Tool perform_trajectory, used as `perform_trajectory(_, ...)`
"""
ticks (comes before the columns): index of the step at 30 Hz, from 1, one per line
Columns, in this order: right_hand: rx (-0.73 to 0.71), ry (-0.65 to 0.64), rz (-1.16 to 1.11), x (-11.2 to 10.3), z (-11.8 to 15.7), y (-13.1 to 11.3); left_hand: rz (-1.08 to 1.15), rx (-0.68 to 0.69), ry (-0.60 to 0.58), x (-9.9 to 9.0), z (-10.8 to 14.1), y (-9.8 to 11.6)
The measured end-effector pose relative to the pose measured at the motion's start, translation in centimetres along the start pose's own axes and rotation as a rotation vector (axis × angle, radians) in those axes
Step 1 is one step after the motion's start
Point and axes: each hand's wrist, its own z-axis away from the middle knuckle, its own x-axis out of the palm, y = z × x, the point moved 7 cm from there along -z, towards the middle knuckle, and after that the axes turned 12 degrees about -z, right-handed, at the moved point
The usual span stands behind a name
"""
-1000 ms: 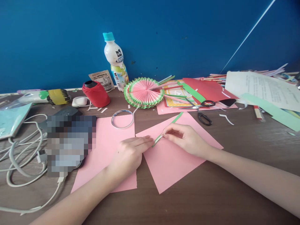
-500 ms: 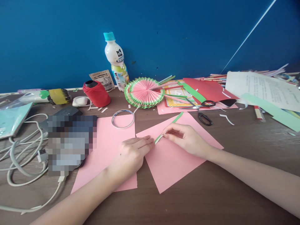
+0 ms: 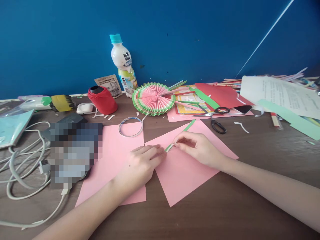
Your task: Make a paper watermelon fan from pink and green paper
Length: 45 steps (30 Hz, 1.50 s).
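Note:
On a tilted pink paper sheet lies a narrow green paper strip, running diagonally under both hands. My left hand is closed, with its fingertips at the strip's lower end against the sheet's left edge. A thin white strip lies along the green one, its end lifted at my right fingertips. My right hand pinches that white end between thumb and index finger. Its other fingers curl above the sheet. The exact contact under my left fingertips is hidden.
A tape roll rests on another pink sheet at left. Black-handled scissors and a pleated paper fan lie behind. A bottle stands by the wall. A phone and cables occupy the left.
Both hands stay almost in place. The camera view shifts very slightly; the strips show no clear movement.

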Motion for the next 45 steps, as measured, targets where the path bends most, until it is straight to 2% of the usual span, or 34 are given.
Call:
perform_trajectory(5, -0.063, 0.087, 0.07, -0.6, 0.0, -0.6, 0.006, 0.02, -0.004, 0.0, -0.1, 0.1)
perform_trajectory(12, -0.06, 0.198, 0.173, -1.5, -0.1, -0.5, 0.057, 0.053, 0.0, -0.1, -0.3, 0.4)
perform_trajectory(21, -0.11, 0.214, 0.257, -1.4, 0.0, -0.4, 0.099, 0.054, 0.006, 0.0, -0.4, 0.4)
perform_trajectory(45, -0.067, 0.187, 0.307, -1.2, -0.2, 0.1, 0.101, 0.061, 0.031, -0.3, -0.4, 0.4)
